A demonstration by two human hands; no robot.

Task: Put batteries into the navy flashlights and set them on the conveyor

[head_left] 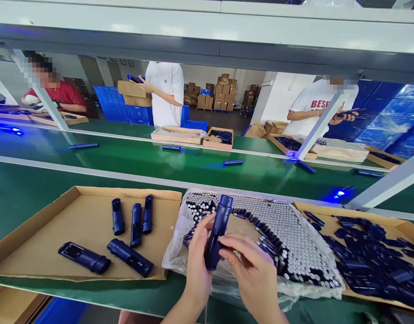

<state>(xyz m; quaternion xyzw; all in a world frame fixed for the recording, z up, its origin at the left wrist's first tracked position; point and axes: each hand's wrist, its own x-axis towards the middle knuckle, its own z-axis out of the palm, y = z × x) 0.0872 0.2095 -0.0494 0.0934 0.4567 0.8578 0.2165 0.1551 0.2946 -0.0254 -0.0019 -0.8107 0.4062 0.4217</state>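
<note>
Green worktop runs across the view, its near edge passing just below the wrists, and a pale metal rail bounds it on the far side, above the trays. A dark blue flashlight body stands tilted upright between the hands. The grip is closed on it from both sides: the left hand wraps its lower part, while the right hand presses in with its fingers near the middle. The body is held over the near edge of a clear plastic bag, which holds packed rows of silver-topped cylindrical cells, with a curving line of dark parts across them. To the left, a shallow cardboard tray carries five dark blue housings, some upright and some on their sides, well apart from the left hand. To the right, a second cardboard tray holds a heap of dark blue parts, beside the bag. Nothing stands between the hands and the bag.
</note>
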